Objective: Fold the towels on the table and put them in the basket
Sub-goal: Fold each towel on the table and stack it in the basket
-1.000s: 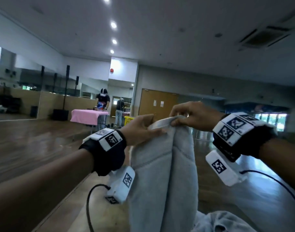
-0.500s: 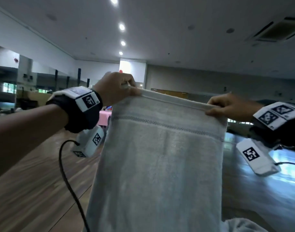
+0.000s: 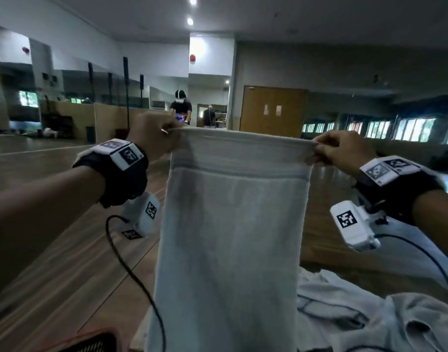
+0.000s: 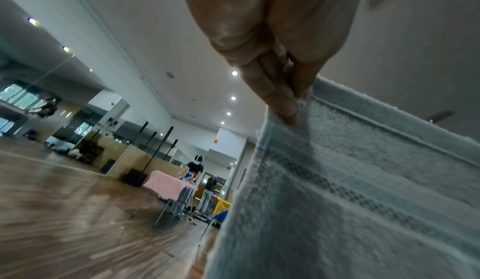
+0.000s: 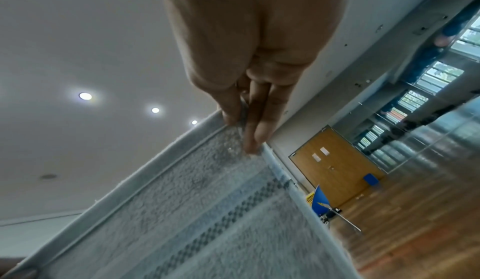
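In the head view, a pale grey towel (image 3: 230,237) is held up in the air, spread flat and hanging straight down. Its top left corner is pinched by the left hand (image 3: 154,134) and its top right corner by the right hand (image 3: 342,151), so the top hem is stretched nearly level between them. A woven band is seen running across the towel just below the hem. To the right of the towel's lower part, more crumpled towels (image 3: 370,316) are seen lying on the counter (image 3: 345,257). Below and left of the towel's bottom edge, a corner of a dark mesh basket with an orange rim (image 3: 95,340) is visible at the frame edge. Beyond the towel's top hem, another person (image 3: 181,105) is seen standing far off.

In the left wrist view, the towel (image 4: 363,201) fills the lower right, and its corner is gripped between the thumb and the closed fingers (image 4: 272,94) of the left hand (image 4: 270,37). Left of the towel, a pink-covered table (image 4: 166,184) is seen in the distance.

In the right wrist view, the towel (image 5: 207,211) is seen slanting down to the lower left, and its corner is pinched between thumb and fingers (image 5: 257,127) of the right hand (image 5: 249,47). To the right of the towel, a wooden door (image 5: 335,166) is visible.
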Action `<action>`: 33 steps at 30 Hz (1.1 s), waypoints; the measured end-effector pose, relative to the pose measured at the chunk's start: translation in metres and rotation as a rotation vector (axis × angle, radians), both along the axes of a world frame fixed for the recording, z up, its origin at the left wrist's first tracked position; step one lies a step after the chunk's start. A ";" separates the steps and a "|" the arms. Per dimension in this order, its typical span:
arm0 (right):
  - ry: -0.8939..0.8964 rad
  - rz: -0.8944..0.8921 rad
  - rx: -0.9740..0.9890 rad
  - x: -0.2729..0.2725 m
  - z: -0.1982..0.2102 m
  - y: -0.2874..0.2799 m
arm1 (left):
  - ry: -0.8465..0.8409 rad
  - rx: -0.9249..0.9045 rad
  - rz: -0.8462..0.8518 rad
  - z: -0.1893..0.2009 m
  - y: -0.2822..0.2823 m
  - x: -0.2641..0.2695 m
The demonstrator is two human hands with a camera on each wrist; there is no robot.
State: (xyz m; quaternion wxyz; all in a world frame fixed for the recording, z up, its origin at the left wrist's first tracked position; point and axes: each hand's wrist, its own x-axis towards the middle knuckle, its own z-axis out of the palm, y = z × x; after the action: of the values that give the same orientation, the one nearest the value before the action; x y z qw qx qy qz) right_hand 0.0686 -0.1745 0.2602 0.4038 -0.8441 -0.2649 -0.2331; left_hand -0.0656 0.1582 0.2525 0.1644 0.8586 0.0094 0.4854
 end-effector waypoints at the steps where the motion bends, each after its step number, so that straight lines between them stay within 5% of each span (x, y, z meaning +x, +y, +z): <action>1: 0.007 0.001 0.024 0.005 -0.009 0.004 | 0.001 -0.034 -0.016 -0.011 0.004 0.004; 10: 0.193 0.098 -0.031 0.014 -0.149 0.003 | 0.288 -0.136 -0.097 -0.160 0.016 0.006; 17: 0.384 0.162 -0.276 -0.051 -0.303 -0.034 | 0.814 -0.109 -0.191 -0.299 0.003 -0.058; 20: 0.429 0.198 -0.459 -0.074 -0.360 -0.042 | 1.078 0.076 -0.196 -0.342 -0.003 -0.074; 23: 0.393 0.184 -0.539 -0.084 -0.396 -0.043 | 1.094 0.248 -0.187 -0.356 -0.007 -0.074; 33: 0.213 0.007 -0.810 -0.017 -0.392 -0.005 | 1.056 0.147 -0.048 -0.362 0.009 -0.013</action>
State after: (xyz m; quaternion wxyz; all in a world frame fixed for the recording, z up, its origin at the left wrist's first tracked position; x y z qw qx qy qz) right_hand 0.0513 -0.1794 -0.1313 0.0651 -0.9531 -0.2949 -0.0200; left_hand -0.0784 0.1673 -0.1090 0.0879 0.9953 0.0370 -0.0173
